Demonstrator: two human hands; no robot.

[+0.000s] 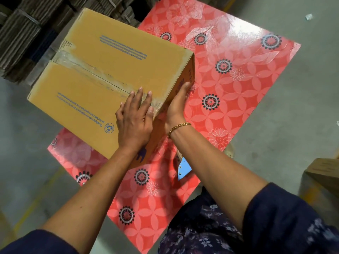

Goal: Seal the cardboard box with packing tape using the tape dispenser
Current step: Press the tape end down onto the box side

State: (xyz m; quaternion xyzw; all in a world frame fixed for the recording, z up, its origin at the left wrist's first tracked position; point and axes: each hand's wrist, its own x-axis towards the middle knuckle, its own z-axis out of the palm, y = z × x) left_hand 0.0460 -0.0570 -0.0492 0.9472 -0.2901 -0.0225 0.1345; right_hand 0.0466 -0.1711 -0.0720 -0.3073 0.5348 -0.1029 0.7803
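Note:
A closed cardboard box [102, 70] with blue print stands on a red flowered table [238, 79]. Clear packing tape [88, 72] runs along its centre seam and folds over the near edge. My left hand [134, 120] lies flat on the box top at the near end of the seam, fingers spread. My right hand [178, 105] presses flat against the near side of the box, just below that edge. A blue tape dispenser [183, 168] lies on the table near me, mostly hidden under my right forearm.
Bundles of flattened cardboard [20, 39] are stacked on the floor beyond the box at top left. Another cardboard box [322, 171] stands on the grey concrete floor at the right edge. The box overhangs the table's left edge.

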